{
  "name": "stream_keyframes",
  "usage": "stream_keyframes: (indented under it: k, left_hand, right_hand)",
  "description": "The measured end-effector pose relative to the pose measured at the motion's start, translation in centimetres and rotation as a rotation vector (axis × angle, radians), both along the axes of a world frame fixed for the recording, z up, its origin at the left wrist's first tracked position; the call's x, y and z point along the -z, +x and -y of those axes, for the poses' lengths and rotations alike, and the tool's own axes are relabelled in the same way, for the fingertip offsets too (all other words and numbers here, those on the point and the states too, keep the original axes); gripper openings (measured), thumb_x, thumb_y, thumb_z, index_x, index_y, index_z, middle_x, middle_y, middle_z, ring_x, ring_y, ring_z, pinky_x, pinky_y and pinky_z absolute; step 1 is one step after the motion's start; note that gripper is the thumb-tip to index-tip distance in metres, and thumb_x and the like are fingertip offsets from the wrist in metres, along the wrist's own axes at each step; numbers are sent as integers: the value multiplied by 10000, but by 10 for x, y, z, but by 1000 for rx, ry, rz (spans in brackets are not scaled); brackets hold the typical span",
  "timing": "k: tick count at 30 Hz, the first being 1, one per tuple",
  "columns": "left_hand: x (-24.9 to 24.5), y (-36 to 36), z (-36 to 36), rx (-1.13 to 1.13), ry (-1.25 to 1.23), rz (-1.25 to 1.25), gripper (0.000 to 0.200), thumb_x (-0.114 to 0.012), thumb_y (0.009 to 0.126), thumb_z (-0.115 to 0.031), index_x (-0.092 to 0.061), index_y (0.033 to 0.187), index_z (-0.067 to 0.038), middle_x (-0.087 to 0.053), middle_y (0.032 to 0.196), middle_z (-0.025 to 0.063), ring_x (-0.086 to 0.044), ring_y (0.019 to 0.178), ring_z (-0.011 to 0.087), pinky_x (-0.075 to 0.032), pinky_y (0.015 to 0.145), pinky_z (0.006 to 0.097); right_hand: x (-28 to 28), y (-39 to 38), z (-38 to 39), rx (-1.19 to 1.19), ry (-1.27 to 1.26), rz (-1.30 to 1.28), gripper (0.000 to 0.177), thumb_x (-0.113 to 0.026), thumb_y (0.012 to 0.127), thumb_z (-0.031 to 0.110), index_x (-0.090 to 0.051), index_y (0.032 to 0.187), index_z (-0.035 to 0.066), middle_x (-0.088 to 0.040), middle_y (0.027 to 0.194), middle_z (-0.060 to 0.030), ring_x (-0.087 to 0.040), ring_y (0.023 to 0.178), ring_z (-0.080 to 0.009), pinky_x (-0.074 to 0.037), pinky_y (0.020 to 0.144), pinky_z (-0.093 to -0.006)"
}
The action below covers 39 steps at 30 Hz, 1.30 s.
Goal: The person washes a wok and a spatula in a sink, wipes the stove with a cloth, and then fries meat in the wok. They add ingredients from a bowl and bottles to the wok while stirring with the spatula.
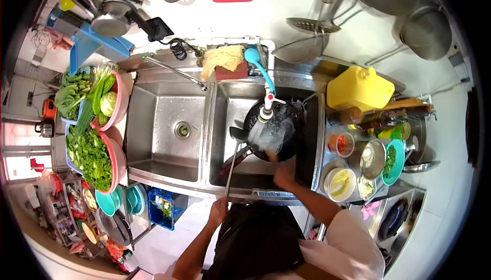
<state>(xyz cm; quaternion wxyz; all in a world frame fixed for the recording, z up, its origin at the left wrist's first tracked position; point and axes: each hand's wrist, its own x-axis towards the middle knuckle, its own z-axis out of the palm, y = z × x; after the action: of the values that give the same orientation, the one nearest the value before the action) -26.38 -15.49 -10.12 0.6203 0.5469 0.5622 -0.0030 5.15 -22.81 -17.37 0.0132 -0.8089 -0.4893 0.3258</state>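
While the wok [294, 132] holds water [271, 139], the left hand [219, 210] grips a ladle [238, 135] and the right hand [283, 177] a blurred brown tool [272, 157].

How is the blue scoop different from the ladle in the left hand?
The blue scoop looks blue all over; the ladle has a dark head and a greyish handle.
The blue scoop's head is at the back of the sink; the ladle's head is down inside it.
The left hand grips the ladle, but no hand touches the blue scoop.
Both have a rounded head on a handle.
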Motion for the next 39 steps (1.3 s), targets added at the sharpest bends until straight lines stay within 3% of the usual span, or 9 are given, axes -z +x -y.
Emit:
stream_keyframes:
  k: [7, 11, 14, 19, 25, 27, 29, 33, 39]
  left_hand:
    - [-16, -2, -9, 88, 12, -75, 507, -324, 973, -408, -517, 723, -12, -506, 572, 119, -512, 528, 232, -420, 545, 363]
    - [-20, 0, -8, 60, -11, -72, 475, -331, 965, -381, -519, 735, -10, -525, 613, 136, -537, 597, 259, -428, 591, 374]
    - [-26, 5, -12, 91, 35, -69, 456, -332, 962, -363, -521, 741, -12, -527, 629, 142, -541, 623, 273, -427, 607, 382]
    - [-44, 8, -21, 102, 66, -68, 441, -324, 971, -341, -519, 755, -10, -536, 634, 154, -547, 620, 295, -425, 600, 394]
    - [-21, 4, -25, 129, 141, -16, 450, -317, 985, -337, -531, 765, -6, -531, 637, 164, -541, 614, 308, -429, 593, 399]
    - [-21, -3, -19, 205, 216, -13, 457, -320, 987, -343, -536, 766, -7, -534, 632, 157, -542, 607, 302, -430, 591, 398]
    - [-24, 5, -27, 55, 90, -24, 469, -347, 971, -403, -510, 737, -30, -476, 575, 41, -455, 507, 133, -379, 490, 312]
    - [-33, 17, -30, 25, 31, -56, 460, -364, 979, -366, -543, 757, -6, -545, 611, 132, -544, 580, 268, -432, 580, 374]
    - [-22, 15, -27, -16, 24, -18, 425, -391, 964, -377, -511, 726, -46, -434, 531, 6, -410, 448, 111, -335, 430, 298]
  right_hand:
    - [35, 82, -83, 87, -206, 106, 216, -539, 822, 115, -630, 971, -11, -653, 839, -242, -659, 752, -352, -530, 699, -476]
    - [1, 11, -16, 493, 165, 99, 231, -431, 904, 100, -618, 983, -9, -660, 930, -216, -633, 893, -368, -500, 744, -471]
    - [30, -18, -53, 97, 195, -139, 275, -431, 911, 143, -613, 1033, -24, -651, 912, -231, -622, 888, -400, -488, 727, -492]
    - [46, 69, -80, 367, -198, -23, 235, -564, 772, 135, -660, 916, -24, -646, 890, -259, -629, 886, -419, -502, 779, -488]
    - [-31, 5, -79, -114, 316, 340, 348, -522, 805, 152, -601, 1101, -14, -643, 954, -253, -640, 872, -401, -518, 725, -477]
    - [23, 51, -114, 300, -394, -130, 406, -523, 823, 200, -537, 1181, 9, -634, 972, -239, -628, 884, -406, -510, 745, -490]
    - [11, 66, -96, 308, -350, -62, 389, -523, 827, 209, -547, 1163, 14, -633, 963, -245, -626, 876, -410, -507, 754, -496]
    - [54, 11, -44, 103, -149, 394, 324, -501, 848, 189, -568, 1106, 6, -642, 895, -250, -635, 815, -413, -511, 725, -512]
    - [-13, 76, -93, 212, -356, -91, 507, -532, 813, 109, -433, 1299, 2, -644, 834, -250, -641, 804, -394, -520, 701, -494]
